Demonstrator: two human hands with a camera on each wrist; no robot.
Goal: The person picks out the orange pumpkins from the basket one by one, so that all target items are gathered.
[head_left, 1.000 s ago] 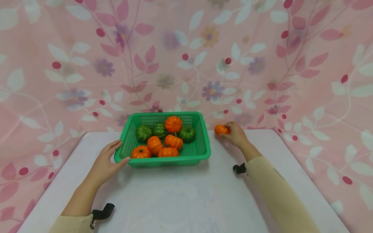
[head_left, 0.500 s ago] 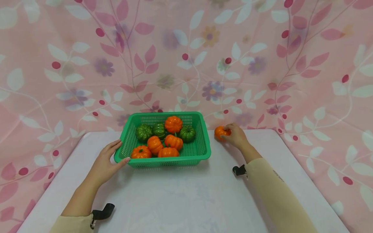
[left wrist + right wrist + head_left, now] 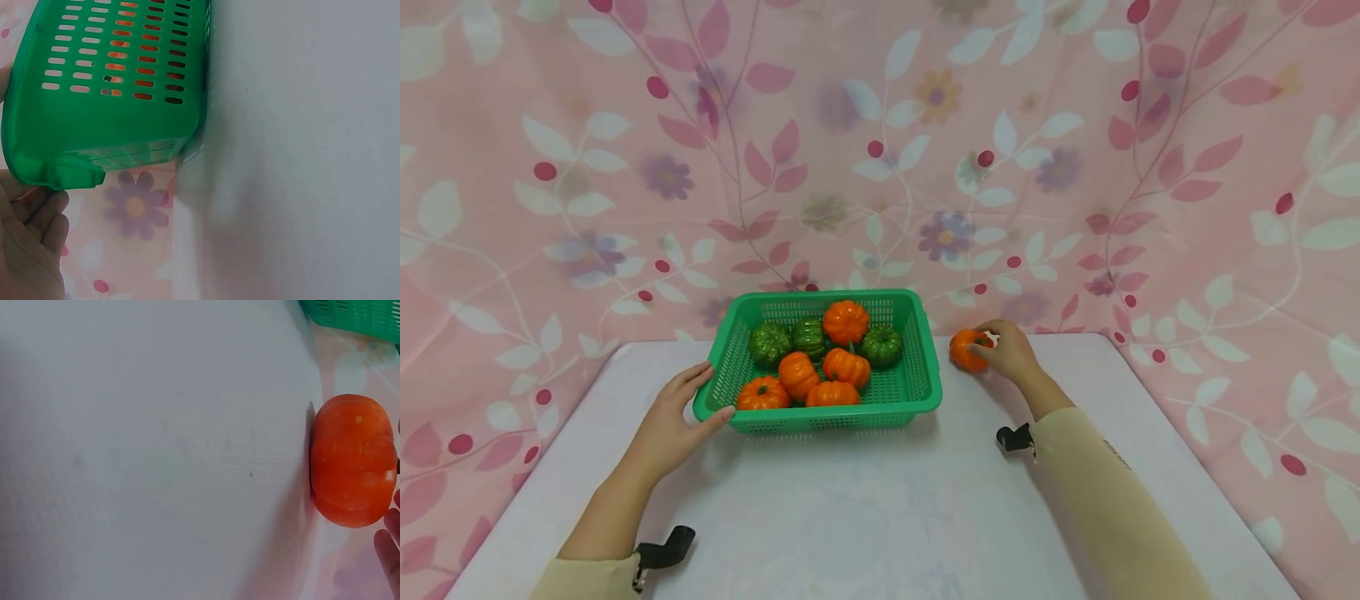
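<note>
Resting on tabletop (image 3: 865,508): lone orange pumpkin (image 3: 960,351), upright, right of the green basket (image 3: 865,410) and apart from it.
Right-hand grip (image 3: 1011,352): partly closed, thumb and fingers curled about the lone orange pumpkin's right side.
Left-hand grip (image 3: 672,417): spread wide at the basket's near left corner, touching the rim.
Basket contents: five orange pumpkins (image 3: 846,367), three green pumpkins (image 3: 770,344).
Backdrop (image 3: 880,192): pink floral cloth.

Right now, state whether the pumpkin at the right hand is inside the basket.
Outside: the pumpkin rests on the table, apart from the basket.
</note>
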